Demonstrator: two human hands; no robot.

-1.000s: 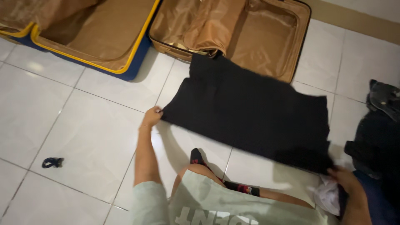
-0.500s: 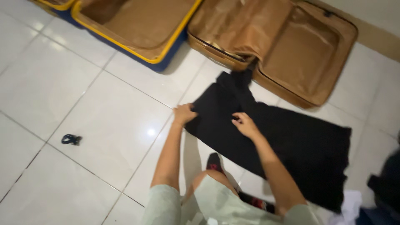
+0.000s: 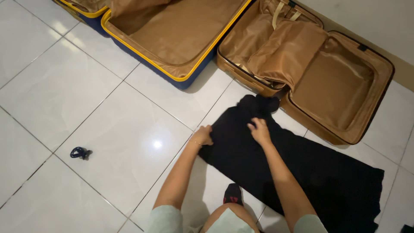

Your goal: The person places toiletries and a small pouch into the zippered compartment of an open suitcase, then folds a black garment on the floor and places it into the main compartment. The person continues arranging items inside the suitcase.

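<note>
Far left on the white tiled floor, a small dark loop. Left hand gripping the left edge of the black garment, spread on the tiles. Right hand pressed flat on it. Beyond, open blue suitcase and tan suitcase.

garment: black cloth, dark, matte
state: spread flat, one end bunched
lies: white tiled floor, stretching from 11 o'clock towards 4 o'clock
</note>
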